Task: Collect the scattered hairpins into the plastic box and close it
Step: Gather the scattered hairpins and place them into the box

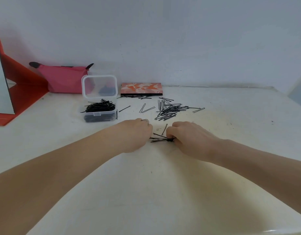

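Gathering is under way at the centre of the white table (163, 192). The right hand (192, 138) pinches one end of a small bundle of thin black metal hairpins (160, 139), fingers curled round it, so the pins stay aligned. The left hand (138, 134), fingers curled, meets the bundle's free ends; whether it grips them or only steadies them cannot be told. The hands sit close together, the bundle bridging them, probably to square it before transfer.

At 12 o'clock from the hands one loose hairpin (164, 129) lies just beyond the bundle. Farther at 1 o'clock lies the main scattered heap of black hairpins (170, 110), with strays around it.

At 11 o'clock stands the clear rectangular plastic box (99, 114), already holding many pins, its hinged lid (99, 86) upright to keep the opening free. Behind, at 12 o'clock, lies an orange floral-patterned flat case (141, 89); at 10 o'clock, a pink fabric pouch (65, 78) and a red-framed folding mirror (4, 78).
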Demonstrator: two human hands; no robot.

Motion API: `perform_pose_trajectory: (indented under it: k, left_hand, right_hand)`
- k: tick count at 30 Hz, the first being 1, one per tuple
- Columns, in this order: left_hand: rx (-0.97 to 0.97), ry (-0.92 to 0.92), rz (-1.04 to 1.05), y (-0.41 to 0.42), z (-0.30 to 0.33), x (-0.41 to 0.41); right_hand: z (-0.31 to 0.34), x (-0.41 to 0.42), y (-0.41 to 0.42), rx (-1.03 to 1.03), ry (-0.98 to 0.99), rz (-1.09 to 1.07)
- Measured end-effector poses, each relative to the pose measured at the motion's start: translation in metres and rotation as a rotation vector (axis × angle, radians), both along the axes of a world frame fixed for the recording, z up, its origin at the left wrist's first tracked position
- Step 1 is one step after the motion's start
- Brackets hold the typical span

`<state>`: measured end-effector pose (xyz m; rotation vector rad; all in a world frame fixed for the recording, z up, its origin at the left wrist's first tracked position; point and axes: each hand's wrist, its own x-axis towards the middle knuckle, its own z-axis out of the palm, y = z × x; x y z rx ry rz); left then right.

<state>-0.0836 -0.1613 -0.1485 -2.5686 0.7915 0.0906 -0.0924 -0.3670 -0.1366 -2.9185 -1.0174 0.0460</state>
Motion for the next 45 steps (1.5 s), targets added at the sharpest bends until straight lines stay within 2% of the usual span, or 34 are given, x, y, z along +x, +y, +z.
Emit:
perform_pose_trajectory:
  k: [7,13,18,21,31,34,38,45]
  left_hand:
    - [0.013,0.053,0.096,0.018,0.006,-0.002]
    - [-0.218,0.128,0.228,0.06,0.022,-0.003]
    - [-0.073,0.079,0.245,0.101,0.022,-0.021]
    - [-0.09,0.079,0.258,0.116,0.02,-0.028]
    - [-0.148,0.001,0.186,0.148,0.037,-0.029]
    - [-0.29,-0.189,0.026,0.161,0.043,-0.022]
    - [-0.336,-0.083,0.24,0.173,0.062,-0.005]
    - [-0.408,-0.079,0.181,0.169,0.069,0.038]
  right_hand:
    - [0.012,0.01,-0.008,0.101,0.133,-0.014]
    - [0.033,0.028,0.001,0.22,0.213,-0.083]
    - [0.053,0.054,0.052,0.287,0.207,-0.068]
    - [0.06,0.07,0.099,0.277,0.168,-0.018]
    - [0.058,0.094,0.213,0.221,0.058,0.114]
    - [0.05,0.091,0.219,0.194,0.087,0.136]
    - [0.051,0.094,0.208,0.345,0.015,0.057]
    - [0.052,0.102,0.165,0.522,0.081,-0.22]
